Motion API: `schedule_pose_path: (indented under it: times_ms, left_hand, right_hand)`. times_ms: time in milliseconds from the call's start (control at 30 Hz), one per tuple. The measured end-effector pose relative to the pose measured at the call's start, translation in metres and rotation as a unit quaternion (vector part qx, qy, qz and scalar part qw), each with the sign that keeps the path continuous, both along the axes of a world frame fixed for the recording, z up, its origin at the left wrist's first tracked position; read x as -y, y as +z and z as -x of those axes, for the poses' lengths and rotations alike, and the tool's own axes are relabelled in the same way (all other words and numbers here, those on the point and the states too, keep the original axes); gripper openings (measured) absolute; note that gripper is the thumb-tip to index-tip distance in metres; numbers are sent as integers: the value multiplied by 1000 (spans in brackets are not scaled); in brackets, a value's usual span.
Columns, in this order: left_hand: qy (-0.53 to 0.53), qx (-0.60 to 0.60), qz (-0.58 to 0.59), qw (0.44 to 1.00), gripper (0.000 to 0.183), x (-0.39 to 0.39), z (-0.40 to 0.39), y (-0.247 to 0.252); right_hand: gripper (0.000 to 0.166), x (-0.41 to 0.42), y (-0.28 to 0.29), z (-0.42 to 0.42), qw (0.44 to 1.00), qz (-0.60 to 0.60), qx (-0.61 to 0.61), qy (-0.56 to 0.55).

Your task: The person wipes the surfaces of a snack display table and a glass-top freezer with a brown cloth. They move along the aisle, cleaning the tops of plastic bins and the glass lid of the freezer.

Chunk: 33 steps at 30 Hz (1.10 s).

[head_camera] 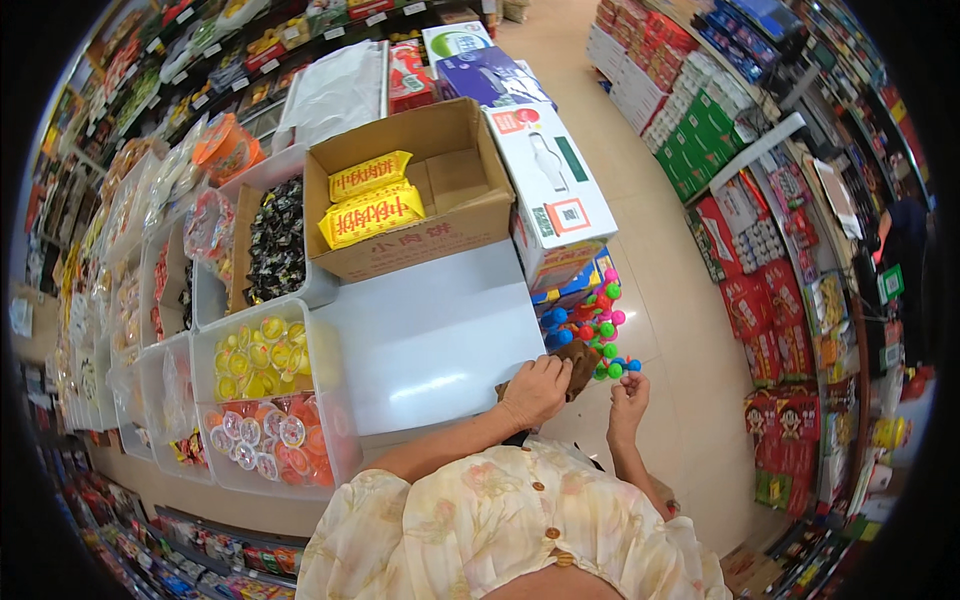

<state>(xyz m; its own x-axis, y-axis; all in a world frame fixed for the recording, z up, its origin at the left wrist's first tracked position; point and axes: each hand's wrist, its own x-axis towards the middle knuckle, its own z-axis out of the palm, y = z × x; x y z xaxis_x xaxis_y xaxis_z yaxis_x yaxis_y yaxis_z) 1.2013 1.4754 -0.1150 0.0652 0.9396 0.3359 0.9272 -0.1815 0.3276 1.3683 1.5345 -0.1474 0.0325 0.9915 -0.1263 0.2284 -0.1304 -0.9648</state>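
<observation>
My left hand (537,391) grips a bunched brown cloth (579,367) at the right front corner of a smooth white tabletop (435,330). Part of the cloth is under my fingers and part sticks out past them. Just beyond it is a cluster of colourful plastic toys with ball-shaped ends (604,328), in pink, green, red and blue, along the table's right side. My right hand (628,405) is raised beside the table, fingers curled, right below a blue ball end (635,365). Whether the fingertips pinch that toy is not clear.
An open cardboard box (409,244) with yellow packets (371,214) stands at the table's back. White printed cartons (555,180) line its right side. Clear plastic bins (330,375) of jelly cups adjoin the left. Stacked red boxes (765,300) stand across the tiled aisle (675,315).
</observation>
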Motion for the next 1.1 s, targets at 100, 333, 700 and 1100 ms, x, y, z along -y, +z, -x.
schedule_pose_path:
  times_ms: [100, 333, 700, 1100]
  left_hand:
    - [-53, 12, -4, 999, 42, -2, -5, -4]
    - [-90, 87, 55, 991, 51, -6, -11, -4]
    - [-162, 231, 166, 945, 50, -9, -43, 1]
    - [176, 211, -173, 946, 40, -104, -14, 86]
  right_hand:
    - [27, 13, -1, -6, 999, 35, -18, -32]
    - [26, 41, -2, -21, 982, 120, -102, -103]
    - [18, 65, -35, -94, 917, 360, -91, -146]
    - [20, 28, -188, -318, 878, 368, 281, 121]
